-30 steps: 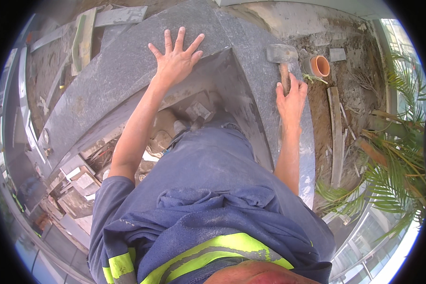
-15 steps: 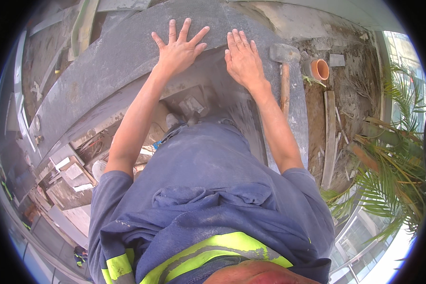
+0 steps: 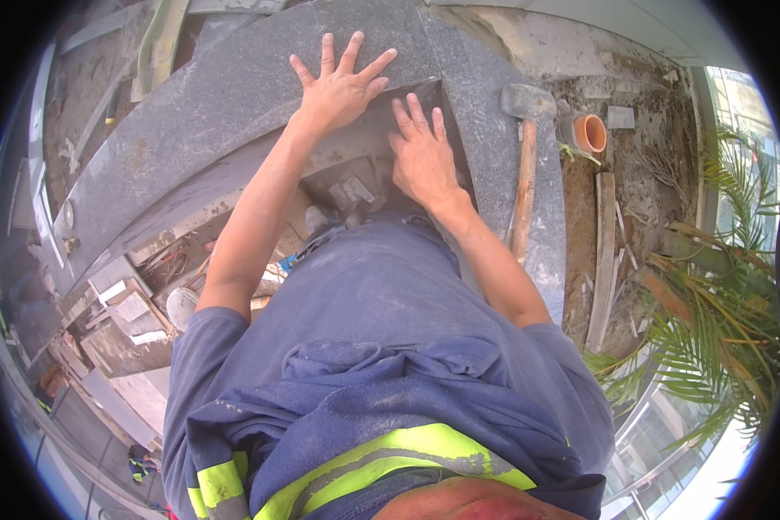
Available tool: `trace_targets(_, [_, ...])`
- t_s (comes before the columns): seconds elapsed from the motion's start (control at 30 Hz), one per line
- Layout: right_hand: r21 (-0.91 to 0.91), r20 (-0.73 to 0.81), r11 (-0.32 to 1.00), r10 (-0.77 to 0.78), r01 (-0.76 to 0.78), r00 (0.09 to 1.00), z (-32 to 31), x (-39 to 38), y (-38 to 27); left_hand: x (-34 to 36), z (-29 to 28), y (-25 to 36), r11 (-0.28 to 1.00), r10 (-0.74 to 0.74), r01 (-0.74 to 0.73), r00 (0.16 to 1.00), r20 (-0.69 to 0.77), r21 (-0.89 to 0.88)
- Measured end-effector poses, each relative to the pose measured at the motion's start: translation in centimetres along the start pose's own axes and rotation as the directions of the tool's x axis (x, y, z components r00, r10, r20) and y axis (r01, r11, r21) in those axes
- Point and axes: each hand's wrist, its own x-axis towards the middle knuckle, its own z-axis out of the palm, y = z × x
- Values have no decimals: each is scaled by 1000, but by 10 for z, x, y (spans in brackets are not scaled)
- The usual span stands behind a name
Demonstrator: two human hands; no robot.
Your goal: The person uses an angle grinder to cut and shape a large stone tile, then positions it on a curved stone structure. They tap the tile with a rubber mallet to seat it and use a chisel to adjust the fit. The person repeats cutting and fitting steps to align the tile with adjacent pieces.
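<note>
My left hand (image 3: 338,88) lies with spread fingers on the grey stone slab (image 3: 208,113), close to its inner edge. My right hand (image 3: 425,156) is at the inner corner where two slabs meet, over the recess below; its fingers are stretched and slightly apart. Whether its fingertips touch the vertical stone face there, I cannot tell. Neither hand holds anything. Right of my right hand, a mallet with a grey head (image 3: 529,101) and wooden handle (image 3: 523,191) lies on the right-hand slab (image 3: 485,113).
An orange-lined pipe piece (image 3: 590,133) and a wooden strip (image 3: 605,251) lie on the soil at right. Palm fronds (image 3: 711,321) hang beyond. Stone offcuts (image 3: 133,312) and a round pale lid (image 3: 182,305) lie at left. A person (image 3: 139,464) is far off at lower left.
My right hand has come off the slab top and moved down and left over the recess at the corner. My left hand keeps its place on the slab, the view having shifted slightly.
</note>
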Motion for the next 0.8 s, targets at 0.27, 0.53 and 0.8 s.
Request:
trace_targets(0.27, [662,-224,727,423,-182,878,22,-4,6,23,-38,-11,995,94,-96,969,227,0])
trace_targets(0.53, [739,-213,639,523,-215,825,18,24,-8,85,-62,-11,953,207,-274,901,381,131])
trace_targets(0.8, [840,7,492,412,-229,911,-5,19,-40,68,-74,-4,970,128,-205,886,445,129])
